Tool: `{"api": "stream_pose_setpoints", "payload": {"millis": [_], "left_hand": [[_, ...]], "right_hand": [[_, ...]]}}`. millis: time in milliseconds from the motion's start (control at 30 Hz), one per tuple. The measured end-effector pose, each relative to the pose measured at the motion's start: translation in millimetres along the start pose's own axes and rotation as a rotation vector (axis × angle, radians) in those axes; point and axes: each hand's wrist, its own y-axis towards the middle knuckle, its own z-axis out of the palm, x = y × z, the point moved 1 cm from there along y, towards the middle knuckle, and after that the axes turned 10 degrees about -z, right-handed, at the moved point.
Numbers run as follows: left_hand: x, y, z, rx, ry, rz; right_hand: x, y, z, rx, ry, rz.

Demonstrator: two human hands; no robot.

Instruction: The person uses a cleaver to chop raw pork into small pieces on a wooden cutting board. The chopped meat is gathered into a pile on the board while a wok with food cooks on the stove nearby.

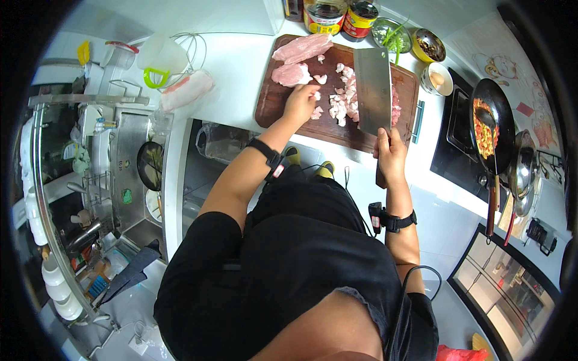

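Observation:
A dark wooden cutting board (pixel 280 108) lies on the white counter before me. My right hand (pixel 391 151) grips the handle of a broad cleaver (pixel 374 90), its blade over the board's right half. Diced pale meat (pixel 345 97) lies left of the blade, and redder minced or diced meat (pixel 396 106) shows at its right edge. My left hand (pixel 301 103) rests low over the board's left part, fingers bent at a small pale meat piece (pixel 317 95); whether they pinch it I cannot tell. Beyond that hand lie a smaller pork chunk (pixel 291 74) and a larger raw pork piece (pixel 302 48).
Sauce containers (pixel 324 18), a bowl with scallions (pixel 392 36), a yellow bowl (pixel 429 45) and a bowl of eggs (pixel 436 79) line the back. A wok of food (pixel 487 128) stands right. Packaged meat (pixel 187 90) and a sink (pixel 131 176) are left.

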Motion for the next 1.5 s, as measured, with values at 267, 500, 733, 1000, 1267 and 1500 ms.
{"api": "stream_pose_setpoints", "payload": {"millis": [267, 500, 733, 1000, 1267, 1500], "left_hand": [[-29.3, 62.0, -10.1, 0.100, 0.847, 0.349], [-19.6, 61.3, -39.3, 0.135, 0.309, -0.052], [0.3, 14.9, -117.8, 0.416, -0.550, -0.518], [16.1, -28.8, -69.2, 0.280, -0.274, -0.368], [27.9, -50.0, -56.5, -0.068, 0.142, 0.005], [22.0, -46.0, -38.2, -0.306, 0.199, 0.188]], "right_hand": [[-3.0, -13.6, -3.8, -0.027, 0.004, 0.064], [-5.0, -17.5, 7.0, 0.098, -0.049, 0.071], [-6.2, -6.5, 45.1, 0.428, -0.293, -0.122], [-10.3, 12.7, 25.0, 0.389, -0.520, -0.166], [14.3, 8.9, 42.2, 0.419, -0.506, -0.359], [29.5, 26.5, 55.8, 0.501, -0.620, -0.479]]}}
